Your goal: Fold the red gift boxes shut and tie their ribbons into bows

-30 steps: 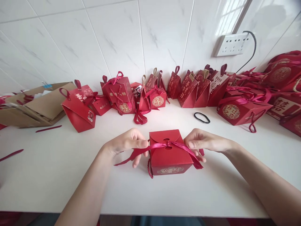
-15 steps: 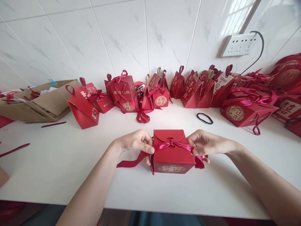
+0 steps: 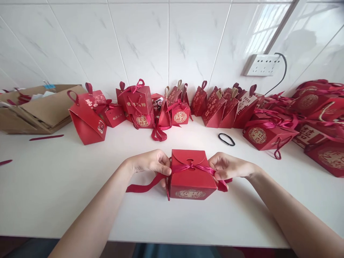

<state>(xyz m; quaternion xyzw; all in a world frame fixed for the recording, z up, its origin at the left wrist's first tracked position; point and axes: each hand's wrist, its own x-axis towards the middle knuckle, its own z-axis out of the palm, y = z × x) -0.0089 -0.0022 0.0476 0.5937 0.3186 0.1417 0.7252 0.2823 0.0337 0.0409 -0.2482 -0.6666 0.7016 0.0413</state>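
A red gift box (image 3: 192, 182) with a gold round emblem on its front sits on the white table in front of me. Across its top runs a magenta ribbon (image 3: 199, 167), crossed in a knot at the middle of the lid. At the box's left side my left hand (image 3: 153, 164) pinches one ribbon end, whose tail trails left over the table. My right hand (image 3: 228, 167) is closed on the other end at the right side, with a short tail hanging below the fingers. A twisted red cord shows by the left side.
Several finished-looking red boxes (image 3: 139, 104) and bags (image 3: 88, 122) stand along the tiled wall. More boxes (image 3: 271, 134) are piled at right. A brown paper bag (image 3: 57, 107) lies at left, a black hair tie (image 3: 226, 139) behind my right hand. A socket strip (image 3: 262, 65) is on the wall.
The camera view has shifted slightly, moving the scene a little left in the picture. Both hands keep their hold on the ribbon ends, and the box stays between them.
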